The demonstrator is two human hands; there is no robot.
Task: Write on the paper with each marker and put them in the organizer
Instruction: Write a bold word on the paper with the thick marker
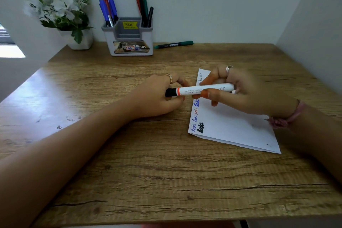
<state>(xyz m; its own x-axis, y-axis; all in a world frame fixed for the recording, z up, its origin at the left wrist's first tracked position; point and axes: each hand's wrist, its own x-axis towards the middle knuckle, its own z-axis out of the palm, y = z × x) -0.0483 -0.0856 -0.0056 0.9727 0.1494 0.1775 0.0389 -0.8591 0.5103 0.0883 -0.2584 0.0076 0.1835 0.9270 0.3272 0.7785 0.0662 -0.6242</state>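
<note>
On the wooden desk [129, 163] we hold a white marker [205, 89] flat over the left edge of the paper [231, 127]. Our right hand [246, 92] curls its fingers and thumb around the white body. Our left hand [159, 96] pinches the black cap end, so we cannot see most of the cap. Our right hand hides part of the words on the paper. Far back by the wall stands the organizer [129, 42], with blue and red markers [108, 10] in its left pocket and dark markers [145, 11] in its right pocket. Just right of it lies a green marker [174, 44]. A white flower pot [81, 40] sits to its left.
</note>
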